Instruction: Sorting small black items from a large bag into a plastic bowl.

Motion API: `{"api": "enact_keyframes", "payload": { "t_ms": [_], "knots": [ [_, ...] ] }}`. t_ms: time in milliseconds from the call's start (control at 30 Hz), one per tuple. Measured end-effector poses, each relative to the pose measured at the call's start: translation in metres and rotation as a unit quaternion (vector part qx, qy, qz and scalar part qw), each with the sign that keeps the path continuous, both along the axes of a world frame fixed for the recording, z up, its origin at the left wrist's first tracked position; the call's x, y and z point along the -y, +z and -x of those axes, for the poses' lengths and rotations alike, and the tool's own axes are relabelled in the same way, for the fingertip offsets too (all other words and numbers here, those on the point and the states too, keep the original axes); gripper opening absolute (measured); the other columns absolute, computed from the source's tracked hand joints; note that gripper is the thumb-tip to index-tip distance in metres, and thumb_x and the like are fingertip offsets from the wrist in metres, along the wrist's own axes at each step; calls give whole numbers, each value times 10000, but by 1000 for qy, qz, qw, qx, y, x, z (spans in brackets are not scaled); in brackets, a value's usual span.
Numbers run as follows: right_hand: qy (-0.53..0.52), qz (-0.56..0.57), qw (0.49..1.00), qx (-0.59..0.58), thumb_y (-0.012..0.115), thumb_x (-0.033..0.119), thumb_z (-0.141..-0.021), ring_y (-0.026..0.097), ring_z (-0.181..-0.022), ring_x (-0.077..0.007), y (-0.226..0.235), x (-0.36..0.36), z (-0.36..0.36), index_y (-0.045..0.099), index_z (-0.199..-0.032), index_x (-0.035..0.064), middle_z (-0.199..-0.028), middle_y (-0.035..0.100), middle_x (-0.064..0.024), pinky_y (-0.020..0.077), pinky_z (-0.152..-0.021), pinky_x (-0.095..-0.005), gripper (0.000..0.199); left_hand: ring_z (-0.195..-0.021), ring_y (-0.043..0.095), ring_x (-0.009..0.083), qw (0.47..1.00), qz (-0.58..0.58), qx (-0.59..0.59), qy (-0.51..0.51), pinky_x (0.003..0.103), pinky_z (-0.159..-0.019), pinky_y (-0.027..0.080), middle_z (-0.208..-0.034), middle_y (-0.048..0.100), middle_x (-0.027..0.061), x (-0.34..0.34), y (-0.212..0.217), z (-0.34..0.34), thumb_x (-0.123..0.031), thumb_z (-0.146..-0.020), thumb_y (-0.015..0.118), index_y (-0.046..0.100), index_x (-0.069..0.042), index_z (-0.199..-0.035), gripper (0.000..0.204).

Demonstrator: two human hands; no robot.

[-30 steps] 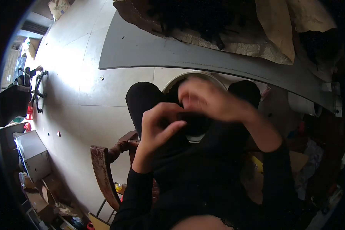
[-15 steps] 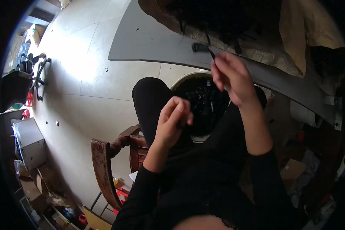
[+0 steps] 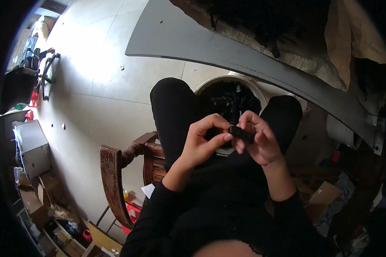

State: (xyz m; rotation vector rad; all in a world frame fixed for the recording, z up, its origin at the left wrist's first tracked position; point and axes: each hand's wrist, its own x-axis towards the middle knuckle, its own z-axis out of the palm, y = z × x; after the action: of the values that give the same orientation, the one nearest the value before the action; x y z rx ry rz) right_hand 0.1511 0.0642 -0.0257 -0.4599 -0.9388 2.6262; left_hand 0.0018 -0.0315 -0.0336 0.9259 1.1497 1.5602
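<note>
A small black rectangular part (image 3: 241, 133) is held up between both my hands, above my lap. The thumb and fingertips of my left hand (image 3: 206, 138) pinch one end of it. Curled round its other end are the fingers of my right hand (image 3: 261, 139). What fine features the part has is too dark to tell. Just beyond my hands, between my knees, stands a round pale bucket (image 3: 261, 92) holding many black pieces (image 3: 231, 100).
A grey tabletop (image 3: 193, 47) reaches across beyond the bucket. On it, brown paper (image 3: 336, 43) lies round a pile of black pieces (image 3: 253, 21). The wooden chair's arm (image 3: 111, 171) is at my left. Cardboard boxes (image 3: 34, 201) line the far left.
My right hand has come down from near the table edge, where it held a black piece, to meet my left hand. Both hands now grip one black part.
</note>
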Motion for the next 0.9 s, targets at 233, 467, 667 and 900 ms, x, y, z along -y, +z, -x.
{"api": "enact_keyframes", "payload": {
  "t_ms": [233, 467, 667, 900],
  "knots": [
    [-10, -37, 997, 63, 677, 334, -767, 531, -646, -106, 4, 4, -6, 446, -933, 51, -774, 531, -28, 430, -581, -210, 402, -760, 516, 134, 999, -10, -51, 5, 239, -678, 401, -832, 552, 63, 2, -5, -3, -85, -773, 642, 571, 2, -837, 129],
    [-33, -16, 997, 65, 657, 353, -780, 523, -651, -103, 0, 13, -20, 467, -935, 60, -787, 522, -26, 425, -582, -211, 382, -779, 504, 119, 998, 41, -38, -22, 240, -713, 397, -831, 531, 48, 5, 5, -16, -112, -794, 627, 543, -2, -829, 143],
    [-34, -4, 999, 28, 640, 344, -795, 519, -650, -99, -2, 15, -32, 477, -926, 67, -784, 519, -16, 424, -583, -213, 347, -767, 493, 95, 996, 62, -54, -24, 224, -695, 391, -828, 519, 33, 6, 19, -29, -131, -802, 625, 537, -10, -835, 153],
    [-49, 0, 999, 7, 609, 314, -818, 515, -650, -92, 3, 17, -37, 481, -911, 64, -777, 516, -10, 417, -578, -207, 295, -759, 490, 76, 994, 102, -30, -21, 207, -699, 393, -805, 529, 14, 10, 31, -41, -101, -825, 587, 537, -7, -895, 127]
  ]
}}
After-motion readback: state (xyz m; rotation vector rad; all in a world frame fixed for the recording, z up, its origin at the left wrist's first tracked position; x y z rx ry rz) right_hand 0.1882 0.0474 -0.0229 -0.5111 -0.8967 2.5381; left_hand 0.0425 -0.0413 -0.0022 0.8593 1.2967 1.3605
